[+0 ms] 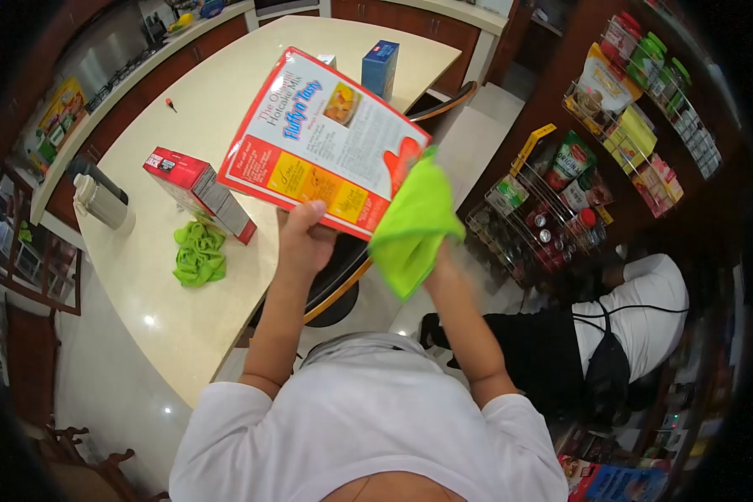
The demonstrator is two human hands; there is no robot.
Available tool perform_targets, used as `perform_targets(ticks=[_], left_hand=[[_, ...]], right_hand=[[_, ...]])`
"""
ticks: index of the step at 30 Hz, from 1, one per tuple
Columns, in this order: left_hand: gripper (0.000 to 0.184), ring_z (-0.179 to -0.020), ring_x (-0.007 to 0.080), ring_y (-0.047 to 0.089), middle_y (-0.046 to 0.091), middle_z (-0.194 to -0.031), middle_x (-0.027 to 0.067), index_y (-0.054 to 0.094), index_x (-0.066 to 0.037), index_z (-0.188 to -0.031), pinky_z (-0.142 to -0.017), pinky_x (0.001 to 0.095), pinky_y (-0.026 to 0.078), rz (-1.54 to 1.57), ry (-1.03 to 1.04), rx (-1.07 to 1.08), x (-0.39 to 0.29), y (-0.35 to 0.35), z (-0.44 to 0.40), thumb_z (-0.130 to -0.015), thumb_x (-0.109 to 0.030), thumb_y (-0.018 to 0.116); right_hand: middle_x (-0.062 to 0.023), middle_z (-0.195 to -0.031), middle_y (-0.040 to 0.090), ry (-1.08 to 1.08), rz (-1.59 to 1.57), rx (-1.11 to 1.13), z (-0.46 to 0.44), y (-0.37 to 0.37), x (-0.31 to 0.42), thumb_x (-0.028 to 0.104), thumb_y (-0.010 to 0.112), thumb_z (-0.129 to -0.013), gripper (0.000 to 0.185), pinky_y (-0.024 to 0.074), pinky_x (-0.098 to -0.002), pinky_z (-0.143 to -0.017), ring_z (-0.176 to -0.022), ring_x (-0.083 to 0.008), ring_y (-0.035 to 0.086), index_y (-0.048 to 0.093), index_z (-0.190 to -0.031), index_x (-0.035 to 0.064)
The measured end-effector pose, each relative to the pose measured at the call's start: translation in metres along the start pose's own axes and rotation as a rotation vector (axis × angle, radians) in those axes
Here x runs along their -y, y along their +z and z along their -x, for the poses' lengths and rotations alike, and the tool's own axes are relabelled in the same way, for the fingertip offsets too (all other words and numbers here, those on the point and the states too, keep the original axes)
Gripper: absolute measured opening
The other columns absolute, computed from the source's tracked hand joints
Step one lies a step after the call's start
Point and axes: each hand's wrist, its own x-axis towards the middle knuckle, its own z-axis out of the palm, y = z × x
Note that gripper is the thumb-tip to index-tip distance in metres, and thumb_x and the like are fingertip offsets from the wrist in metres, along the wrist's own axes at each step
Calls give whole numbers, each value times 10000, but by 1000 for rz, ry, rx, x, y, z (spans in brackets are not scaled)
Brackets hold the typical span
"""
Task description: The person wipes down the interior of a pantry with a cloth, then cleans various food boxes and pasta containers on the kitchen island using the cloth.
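My left hand (307,240) grips the lower edge of a hotcake mix box (322,125), thumb on its printed face, and holds it tilted above the table's edge. A bright green cloth (417,219) is in my right hand (448,258) and lies against the box's lower right side. The cloth covers most of that hand's fingers. On the table to the left stands a red box (194,188) with a white printed side panel. A second green cloth (198,253) lies crumpled beside it.
The cream table (163,322) bears a blue box (380,69) and a pale bottle (100,203). A chair (340,291) is tucked below my hands. Pantry door racks (552,213) hold packets and jars. To the right, a person (636,322) bends near the shelves.
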Motion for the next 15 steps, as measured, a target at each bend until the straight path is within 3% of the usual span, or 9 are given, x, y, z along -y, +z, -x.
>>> perform_targets(ticks=[1,2,5,7,9,10,11,13,15], left_hand=[[589,-1150,278,485,481,-1200,146,334,-24,-1283,-962,428,425,-108,34,-79,-6,1,-3,-720,-26,505],[572,-1112,253,493,453,-1224,137,330,22,-1275,-955,374,394,-144,124,-61,-11,1,-10,-732,34,512],[502,-1038,218,520,492,-1161,128,381,51,-1219,-911,339,403,-360,246,-167,-14,-18,-32,-744,27,541],[452,-990,195,529,516,-1115,123,415,69,-1173,-890,324,403,-427,271,-221,-10,-38,-47,-749,11,561],[496,-970,193,537,515,-1113,122,390,68,-1190,-886,321,405,-690,307,-374,-3,-50,-62,-737,-15,573],[496,-970,193,537,515,-1113,122,390,68,-1190,-886,321,405,-690,306,-379,2,-59,-70,-737,-15,573],[567,-1012,208,524,493,-1155,142,354,71,-1229,-898,326,401,-771,321,-396,7,-69,-78,-721,-28,584],[638,-1053,223,510,471,-1197,161,317,75,-1268,-909,332,397,-851,335,-418,26,-89,-101,-705,-40,596],[822,-1220,300,387,349,-1327,229,184,76,-1349,-1005,392,314,-986,526,-514,50,-110,-128,-686,-91,639]], right_hand=[[-75,-1222,505,96,102,-42,25,28,5,457,452,-909,506,460,-359,-893,-1058,-214,539,395,-1279,117],[-97,-1190,526,291,-26,-37,28,17,-6,410,449,-924,465,482,-382,-875,-1019,-234,565,411,-1269,100],[-126,-1169,533,411,9,-88,47,13,-13,364,447,-933,432,498,-427,-865,-999,-267,576,421,-1258,80],[-147,-1184,510,394,-101,-52,45,-11,-17,321,461,-933,426,497,-463,-873,-1033,-291,557,400,-1271,68],[-145,-1192,490,93,457,108,43,-26,-16,303,475,-929,430,506,-453,-860,-1048,-291,546,387,-1281,71],[-146,-1151,506,159,264,5,45,-24,-10,277,497,-913,388,446,-496,-931,-1050,-316,528,428,-1209,36],[-146,-1151,506,163,266,6,45,-20,-5,277,497,-913,388,446,-496,-931,-1050,-316,528,428,-1209,36],[-144,-1131,508,215,-42,-179,44,-15,1,293,492,-912,383,452,-508,-917,-1033,-312,533,434,-1199,46],[-133,-1145,504,232,-60,-187,42,-22,-2,302,490,-917,403,484,-480,-878,-1030,-289,542,415,-1234,64]])
